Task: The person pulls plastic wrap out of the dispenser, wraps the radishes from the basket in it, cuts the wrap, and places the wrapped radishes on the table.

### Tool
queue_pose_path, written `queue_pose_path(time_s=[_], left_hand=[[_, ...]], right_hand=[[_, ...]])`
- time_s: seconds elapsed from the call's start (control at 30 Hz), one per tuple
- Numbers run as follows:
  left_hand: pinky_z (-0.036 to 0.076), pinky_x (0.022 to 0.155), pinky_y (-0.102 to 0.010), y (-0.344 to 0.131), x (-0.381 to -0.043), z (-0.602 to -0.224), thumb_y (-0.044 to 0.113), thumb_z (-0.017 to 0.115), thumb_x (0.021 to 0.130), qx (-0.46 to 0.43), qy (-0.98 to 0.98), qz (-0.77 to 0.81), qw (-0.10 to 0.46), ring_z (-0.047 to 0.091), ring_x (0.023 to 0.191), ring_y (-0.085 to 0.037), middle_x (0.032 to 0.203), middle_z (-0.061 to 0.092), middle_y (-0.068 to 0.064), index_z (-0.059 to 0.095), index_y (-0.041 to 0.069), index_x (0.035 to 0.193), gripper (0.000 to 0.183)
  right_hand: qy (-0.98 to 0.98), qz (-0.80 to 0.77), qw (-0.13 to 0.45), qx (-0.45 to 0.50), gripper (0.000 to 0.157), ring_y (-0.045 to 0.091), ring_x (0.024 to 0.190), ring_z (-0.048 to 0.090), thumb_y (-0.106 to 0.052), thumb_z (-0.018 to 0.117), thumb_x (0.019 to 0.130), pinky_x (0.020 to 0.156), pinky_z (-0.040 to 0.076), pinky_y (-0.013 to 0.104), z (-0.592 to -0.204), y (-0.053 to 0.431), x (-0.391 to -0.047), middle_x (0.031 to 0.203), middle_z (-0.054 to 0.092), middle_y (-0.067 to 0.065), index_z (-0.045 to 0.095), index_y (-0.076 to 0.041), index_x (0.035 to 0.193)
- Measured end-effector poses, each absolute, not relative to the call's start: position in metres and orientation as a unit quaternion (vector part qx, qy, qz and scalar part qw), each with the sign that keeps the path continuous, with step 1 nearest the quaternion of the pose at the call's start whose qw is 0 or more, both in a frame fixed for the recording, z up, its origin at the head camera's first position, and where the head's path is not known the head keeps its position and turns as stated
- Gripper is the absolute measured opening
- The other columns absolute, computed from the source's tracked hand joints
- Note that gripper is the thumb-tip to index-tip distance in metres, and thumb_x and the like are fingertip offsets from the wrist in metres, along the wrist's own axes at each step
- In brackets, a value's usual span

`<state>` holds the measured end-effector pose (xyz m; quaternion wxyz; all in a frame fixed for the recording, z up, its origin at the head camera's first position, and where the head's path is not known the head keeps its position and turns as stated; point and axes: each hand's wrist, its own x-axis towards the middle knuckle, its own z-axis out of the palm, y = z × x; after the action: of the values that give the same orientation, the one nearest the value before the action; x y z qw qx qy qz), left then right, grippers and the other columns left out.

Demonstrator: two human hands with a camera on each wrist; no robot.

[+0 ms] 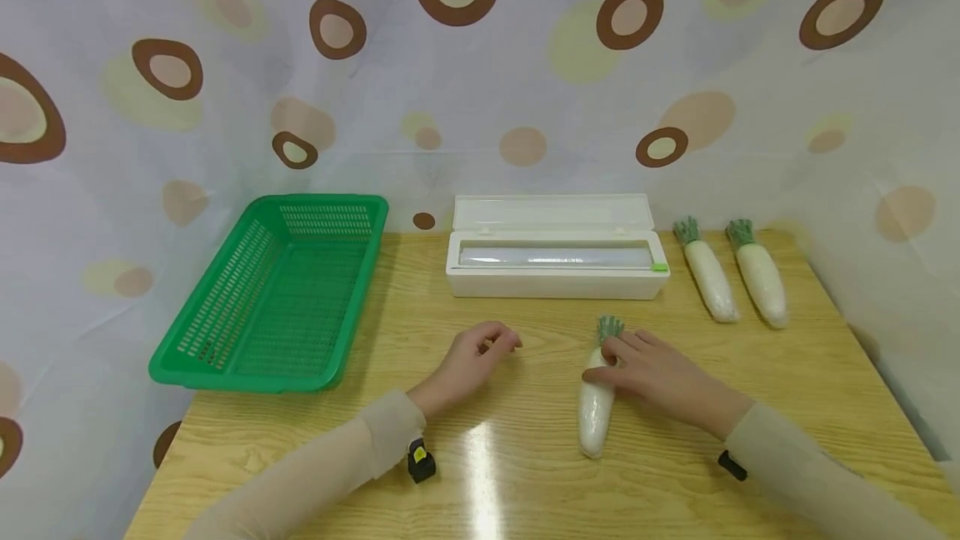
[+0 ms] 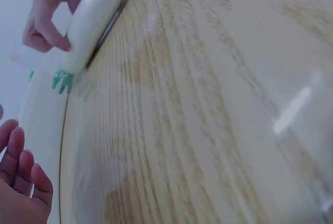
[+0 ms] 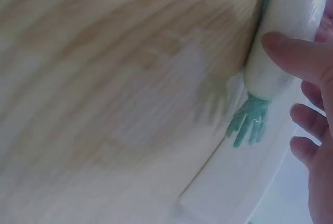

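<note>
A white radish (image 1: 596,422) with short green stalks lies on the wooden table, its stalk end pointing away from me. My right hand (image 1: 663,377) grips it near the stalks, thumb on one side and fingers on the other. In the right wrist view, the thumb presses on the radish (image 3: 286,21), whose surface looks shiny, as if wrapped in clear film. My left hand (image 1: 468,361) hovers left of the radish with loosely curled fingers, holding nothing. The left wrist view shows that hand (image 2: 21,182) apart from the radish (image 2: 96,24).
A white cling-film box (image 1: 555,284) stands at the back, lid raised, with a film roll (image 1: 555,257) inside. Two more white radishes (image 1: 711,282) (image 1: 761,283) lie at the back right. On the left is a green plastic basket (image 1: 360,298). A patterned curtain (image 1: 480,65) hangs behind the table.
</note>
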<state>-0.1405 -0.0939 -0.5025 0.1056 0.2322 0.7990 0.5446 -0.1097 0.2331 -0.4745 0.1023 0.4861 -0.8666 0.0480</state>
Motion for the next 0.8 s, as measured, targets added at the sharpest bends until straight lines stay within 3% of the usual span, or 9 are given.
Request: queue_pose_path(time_s=[0.1, 0.17, 0.23, 0.33, 0.43, 0.53, 0.67, 0.8], left_hand=[[0.052, 0.085, -0.034, -0.095, -0.143, -0.502, 0.034, 0.048, 0.113, 0.214, 0.793, 0.561, 0.107, 0.065, 0.103, -0.019, 0.112, 0.072, -0.006, 0.074, 0.01, 0.114, 0.036], [0.051, 0.078, -0.031, -0.095, -0.144, -0.502, 0.035, 0.047, 0.113, 0.202, 0.79, 0.569, 0.108, 0.062, 0.09, -0.018, 0.111, 0.071, -0.007, 0.074, 0.011, 0.113, 0.036], [0.049, 0.068, -0.028, -0.095, -0.145, -0.502, 0.036, 0.046, 0.113, 0.193, 0.788, 0.574, 0.109, 0.057, 0.076, -0.018, 0.109, 0.07, -0.008, 0.073, 0.011, 0.112, 0.037], [0.046, 0.06, -0.026, -0.096, -0.146, -0.502, 0.037, 0.044, 0.113, 0.189, 0.788, 0.576, 0.112, 0.051, 0.068, -0.022, 0.108, 0.069, -0.01, 0.073, 0.011, 0.111, 0.038], [0.047, 0.062, -0.025, -0.097, -0.146, -0.502, 0.038, 0.043, 0.114, 0.185, 0.79, 0.574, 0.116, 0.056, 0.079, -0.024, 0.11, 0.069, -0.011, 0.073, 0.011, 0.112, 0.04], [0.047, 0.059, -0.025, -0.098, -0.146, -0.501, 0.038, 0.042, 0.114, 0.177, 0.79, 0.575, 0.118, 0.056, 0.077, -0.023, 0.112, 0.069, -0.012, 0.073, 0.011, 0.112, 0.041], [0.044, 0.052, -0.025, -0.1, -0.147, -0.503, 0.039, 0.042, 0.114, 0.174, 0.791, 0.575, 0.119, 0.047, 0.06, -0.013, 0.112, 0.069, -0.012, 0.072, 0.01, 0.113, 0.042], [0.043, 0.053, -0.024, -0.102, -0.147, -0.503, 0.039, 0.043, 0.114, 0.173, 0.794, 0.571, 0.115, 0.044, 0.056, -0.01, 0.11, 0.069, -0.01, 0.072, 0.011, 0.113, 0.041]], right_hand=[[-0.862, 0.101, 0.101, 0.487, 0.023, 0.01, 0.085, 0.043, -0.016, 0.065, 0.104, 0.073, 0.046, 0.028, -0.481, 0.242, -0.107, 0.103, 0.053, -0.003, 0.071, -0.026, 0.124], [-0.864, 0.146, 0.09, 0.474, 0.028, 0.007, 0.085, 0.044, -0.025, 0.046, 0.112, 0.071, 0.046, 0.025, -0.484, 0.245, -0.104, 0.105, 0.054, -0.003, 0.07, -0.024, 0.126], [-0.868, 0.184, 0.086, 0.453, 0.033, 0.004, 0.084, 0.043, -0.029, 0.04, 0.113, 0.069, 0.046, 0.023, -0.486, 0.244, -0.1, 0.106, 0.054, -0.004, 0.071, -0.023, 0.123], [-0.882, 0.226, 0.094, 0.402, 0.013, 0.0, 0.079, 0.042, -0.024, 0.067, 0.104, 0.065, 0.045, 0.02, -0.488, 0.237, -0.092, 0.106, 0.053, -0.005, 0.071, -0.021, 0.117], [-0.903, 0.247, 0.1, 0.338, 0.024, -0.001, 0.072, 0.041, -0.021, 0.084, 0.09, 0.059, 0.044, 0.019, -0.485, 0.227, -0.083, 0.102, 0.053, -0.003, 0.069, -0.018, 0.109], [-0.932, 0.252, 0.064, 0.251, 0.034, 0.002, 0.069, 0.041, -0.031, 0.085, 0.089, 0.056, 0.042, 0.02, -0.48, 0.22, -0.075, 0.099, 0.052, 0.0, 0.063, -0.012, 0.106], [-0.956, 0.265, -0.043, 0.117, 0.052, 0.008, 0.06, 0.048, -0.049, 0.078, 0.092, 0.052, 0.043, 0.025, -0.472, 0.214, -0.07, 0.083, 0.057, 0.0, 0.056, -0.004, 0.107], [-0.948, 0.292, -0.115, 0.056, 0.061, 0.011, 0.058, 0.057, -0.053, 0.075, 0.093, 0.054, 0.048, 0.029, -0.467, 0.215, -0.069, 0.074, 0.064, -0.001, 0.055, 0.003, 0.109]])
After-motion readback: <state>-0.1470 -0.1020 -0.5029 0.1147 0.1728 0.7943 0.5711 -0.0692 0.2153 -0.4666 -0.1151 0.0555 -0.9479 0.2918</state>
